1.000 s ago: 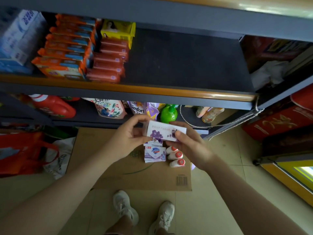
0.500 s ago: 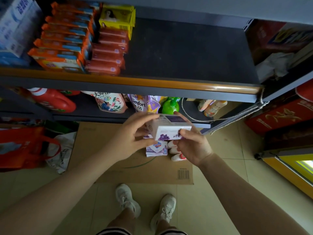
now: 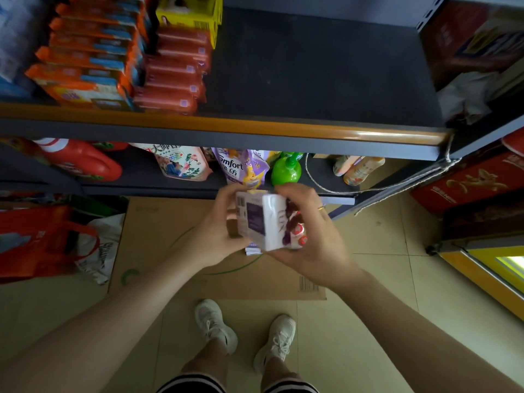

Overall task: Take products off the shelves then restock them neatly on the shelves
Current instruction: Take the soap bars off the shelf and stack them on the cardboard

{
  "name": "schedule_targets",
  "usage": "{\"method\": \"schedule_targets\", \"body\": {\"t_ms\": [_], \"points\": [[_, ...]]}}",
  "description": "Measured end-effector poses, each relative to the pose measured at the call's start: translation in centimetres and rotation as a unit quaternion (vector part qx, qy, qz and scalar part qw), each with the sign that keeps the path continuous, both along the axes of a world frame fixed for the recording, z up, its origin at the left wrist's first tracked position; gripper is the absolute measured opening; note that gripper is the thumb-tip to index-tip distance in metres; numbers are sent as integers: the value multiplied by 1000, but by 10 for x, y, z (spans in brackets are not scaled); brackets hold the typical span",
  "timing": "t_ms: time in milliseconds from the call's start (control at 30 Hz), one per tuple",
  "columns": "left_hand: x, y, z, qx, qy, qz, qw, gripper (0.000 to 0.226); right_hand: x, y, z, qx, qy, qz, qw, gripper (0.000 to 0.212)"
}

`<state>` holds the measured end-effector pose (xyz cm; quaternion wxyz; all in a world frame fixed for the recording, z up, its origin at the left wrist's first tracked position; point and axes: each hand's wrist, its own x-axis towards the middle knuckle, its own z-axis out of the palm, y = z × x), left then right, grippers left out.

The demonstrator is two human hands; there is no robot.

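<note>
Soap box held between both hands below the shelf

Fingers of the left hand curl round the barcode end of a white-and-purple soap box, while the right hand grips its opposite end. The box hangs just below the shelf edge, above cardboard on the floor.

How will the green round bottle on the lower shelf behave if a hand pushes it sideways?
The green bottle looks rounded and bulbous, so it would probably slide or rock rather than stay square. Its narrow top suggests that a push high up could tip it. The purple pouch stands close beside it, likely stopping it on that side.
</note>
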<state>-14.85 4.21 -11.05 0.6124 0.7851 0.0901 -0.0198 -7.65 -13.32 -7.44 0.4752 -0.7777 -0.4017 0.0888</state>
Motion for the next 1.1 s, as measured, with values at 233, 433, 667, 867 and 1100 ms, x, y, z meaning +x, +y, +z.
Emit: {"method": "schedule_targets", "body": {"t_ms": [233,433,667,867,1100], "points": [[6,-3,-27,11,-59,20,998,76,-12,-15,-26,-17,-149,-2,989,60],[-14,12,-55,49,102,-96,989,79,-9,-29,-61,-89,241,-53,965,73],[-32,-3,-80,-119,306,-37,944,49,-32,-20,-91,-196,602,-120,765,48],[-24,-9,-99,-133,292,-4,947,31,-17,-2,-110,-243,645,-194,698,64],[39,-6,-134,140,218,63,964,26,23,29,-156,-320,389,-175,846,49]]}}
